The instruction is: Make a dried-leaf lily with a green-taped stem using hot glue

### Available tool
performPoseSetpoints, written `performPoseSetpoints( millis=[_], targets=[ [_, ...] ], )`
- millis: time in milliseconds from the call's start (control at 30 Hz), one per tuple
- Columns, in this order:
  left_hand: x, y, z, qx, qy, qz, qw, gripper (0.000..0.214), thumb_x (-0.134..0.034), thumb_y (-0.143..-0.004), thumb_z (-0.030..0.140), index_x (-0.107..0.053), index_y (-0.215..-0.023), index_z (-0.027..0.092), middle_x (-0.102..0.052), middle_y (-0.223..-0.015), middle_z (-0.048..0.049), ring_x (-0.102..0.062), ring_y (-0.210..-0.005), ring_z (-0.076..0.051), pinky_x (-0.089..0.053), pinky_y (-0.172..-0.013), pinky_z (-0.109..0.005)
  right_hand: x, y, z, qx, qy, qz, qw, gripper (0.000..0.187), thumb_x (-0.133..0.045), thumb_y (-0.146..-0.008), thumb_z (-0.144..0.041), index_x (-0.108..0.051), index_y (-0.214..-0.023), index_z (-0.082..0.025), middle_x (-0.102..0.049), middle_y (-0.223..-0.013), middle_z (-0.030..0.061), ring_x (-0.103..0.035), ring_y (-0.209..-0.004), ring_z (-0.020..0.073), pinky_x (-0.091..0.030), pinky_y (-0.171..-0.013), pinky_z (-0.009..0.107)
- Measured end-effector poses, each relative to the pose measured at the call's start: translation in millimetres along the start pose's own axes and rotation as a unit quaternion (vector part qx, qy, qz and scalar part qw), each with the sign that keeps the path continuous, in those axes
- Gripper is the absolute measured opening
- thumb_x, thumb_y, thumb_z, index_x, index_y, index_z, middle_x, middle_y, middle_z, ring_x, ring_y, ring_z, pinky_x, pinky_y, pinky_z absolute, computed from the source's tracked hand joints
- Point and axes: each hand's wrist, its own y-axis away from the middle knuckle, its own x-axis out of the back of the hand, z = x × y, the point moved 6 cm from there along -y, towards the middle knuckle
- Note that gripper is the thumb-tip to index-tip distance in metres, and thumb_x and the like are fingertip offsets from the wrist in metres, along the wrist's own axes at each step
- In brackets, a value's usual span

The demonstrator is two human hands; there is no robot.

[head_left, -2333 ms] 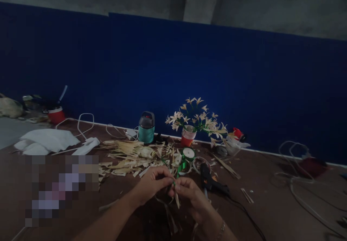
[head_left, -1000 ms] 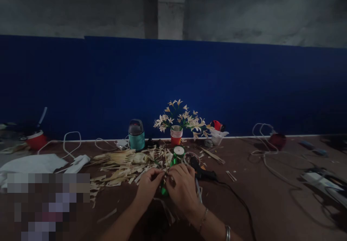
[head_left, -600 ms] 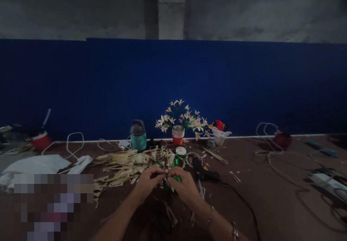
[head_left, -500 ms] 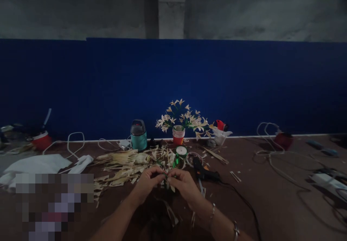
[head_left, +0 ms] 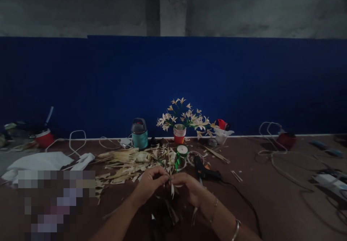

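My left hand (head_left: 151, 183) is closed in a pinch, thumb and forefinger meeting in front of me. My right hand (head_left: 188, 185) pinches at the same spot, fingertips touching or nearly touching the left ones. Between them is a small pale husk flower (head_left: 172, 190), its petals hanging below the fingertips; the stem end is mostly hidden. Just beyond the hands stands a roll of shiny green tape (head_left: 178, 161), a loose end trailing down toward my fingers. A round white-topped spool (head_left: 182, 149) rests by it.
Dried corn husks (head_left: 121, 159) spread to the left. A black glue gun (head_left: 207, 171) lies right, its cord running toward me. Behind stand a cup of husk flowers (head_left: 179, 134), a teal container (head_left: 140, 138) and a white bag (head_left: 222, 136). Scissors-like dark tools (head_left: 157, 226) lie near me.
My right hand has turned, its fingers lying flatter across the work. Pale petals now hang below the fingertips, where green showed between them before. The view has shifted slightly.
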Motion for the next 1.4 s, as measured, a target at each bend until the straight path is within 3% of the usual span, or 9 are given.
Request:
performPoseSetpoints(
  millis=[133, 300, 400, 533, 700, 933, 1100, 1167, 1400],
  targets=[
    [6.8, -1.9, -2.4, 0.008, -0.068, 0.065, 0.996, 0.022, -0.063, -0.067, 0.036, -0.059, -0.062, 0.016, -0.049, -0.055, 0.0046, -0.045, -0.053, -0.011, -0.036, -0.054, -0.022, 3.1, 4.2, -18.3, 0.108, 0.137, 0.104, 0.979, 0.012, -0.061, -0.059, -0.015, -0.062, -0.071, -0.018, -0.058, -0.065, -0.0029, -0.05, -0.065, 0.0133, -0.036, -0.064, 0.025],
    [2.3, -1.9, -0.3, -0.004, -0.114, 0.096, 0.989, 0.019, -0.062, -0.064, 0.033, -0.059, -0.057, 0.016, -0.051, -0.054, 0.0031, -0.046, -0.055, -0.012, -0.036, -0.054, -0.022, -13.1, 25.1, -42.4, 0.279, 0.518, 0.215, 0.78, 0.018, -0.055, -0.061, -0.008, -0.06, -0.075, -0.019, -0.062, -0.075, 0.0006, -0.053, -0.078, 0.0188, -0.03, -0.074, 0.032],
    [-0.5, -1.6, -1.5, -0.002, -0.124, 0.101, 0.987, 0.016, -0.061, -0.064, 0.03, -0.062, -0.058, 0.016, -0.055, -0.055, 0.0018, -0.048, -0.057, -0.014, -0.038, -0.056, -0.023, -19.4, 29.9, -42.6, 0.299, 0.599, 0.232, 0.706, 0.011, -0.055, -0.066, -0.01, -0.058, -0.072, -0.019, -0.062, -0.071, 0.0011, -0.053, -0.076, 0.0187, -0.028, -0.073, 0.033],
    [0.2, -2.3, -6.6, 0.013, -0.112, 0.101, 0.988, 0.014, -0.06, -0.064, 0.029, -0.067, -0.063, 0.016, -0.062, -0.06, -0.0009, -0.053, -0.06, -0.016, -0.041, -0.059, -0.025, -22.4, 31.1, -42.3, 0.315, 0.641, 0.242, 0.657, 0.008, -0.055, -0.072, -0.013, -0.056, -0.067, -0.019, -0.062, -0.068, 0.002, -0.052, -0.075, 0.0186, -0.025, -0.076, 0.035],
    [2.6, -4.5, -9.4, 0.019, -0.093, 0.097, 0.991, 0.016, -0.062, -0.061, 0.027, -0.07, -0.069, 0.016, -0.067, -0.067, -0.0029, -0.056, -0.063, -0.017, -0.044, -0.059, -0.026, -25.7, 33.0, -44.7, 0.335, 0.653, 0.225, 0.641, 0.016, -0.051, -0.078, -0.013, -0.056, -0.064, -0.019, -0.062, -0.065, 0.0011, -0.051, -0.073, 0.0168, -0.025, -0.078, 0.034],
    [4.6, -5.5, -13.2, 0.027, -0.054, 0.084, 0.995, 0.014, -0.062, -0.064, 0.026, -0.069, -0.072, 0.016, -0.063, -0.062, -0.0009, -0.051, -0.054, -0.013, -0.042, -0.054, -0.024, -26.2, 35.2, -50.6, 0.322, 0.6, 0.22, 0.698, 0.017, -0.05, -0.077, -0.014, -0.061, -0.065, -0.018, -0.062, -0.064, 0.0007, -0.053, -0.071, 0.0153, -0.026, -0.078, 0.033],
    [10.3, -6.2, -5.6, -0.029, -0.084, 0.051, 0.995, 0.011, -0.065, -0.065, 0.026, -0.069, -0.069, 0.016, -0.059, -0.065, -0.0002, -0.051, -0.059, -0.012, -0.041, -0.058, -0.023, -5.5, 14.1, -32.4, 0.191, 0.356, 0.165, 0.9, 0.011, -0.057, -0.065, -0.018, -0.064, -0.057, -0.018, -0.057, -0.059, -0.0008, -0.048, -0.065, 0.0143, -0.031, -0.07, 0.029],
    [11.2, -6.7, -4.6, -0.032, -0.08, 0.034, 0.996, 0.009, -0.066, -0.064, 0.024, -0.069, -0.067, 0.016, -0.059, -0.065, -0.0001, -0.052, -0.061, -0.013, -0.041, -0.06, -0.023, -0.9, 5.1, -22.4, 0.13, 0.271, 0.115, 0.947, 0.011, -0.058, -0.062, -0.02, -0.063, -0.053, -0.017, -0.055, -0.053, -0.0017, -0.045, -0.057, 0.0126, -0.032, -0.06, 0.026],
    [6.2, -5.5, -13.0, 0.001, -0.008, -0.026, 1.0, 0.019, -0.07, -0.063, 0.034, -0.069, -0.068, 0.015, -0.061, -0.067, -0.0021, -0.055, -0.06, -0.014, -0.042, -0.059, -0.025, -0.1, -1.7, -8.6, 0.037, 0.13, -0.014, 0.991, 0.016, -0.065, -0.06, -0.028, -0.067, -0.053, -0.014, -0.061, -0.052, -0.0002, -0.045, -0.05, 0.0093, -0.033, -0.053, 0.022]
  ],
)
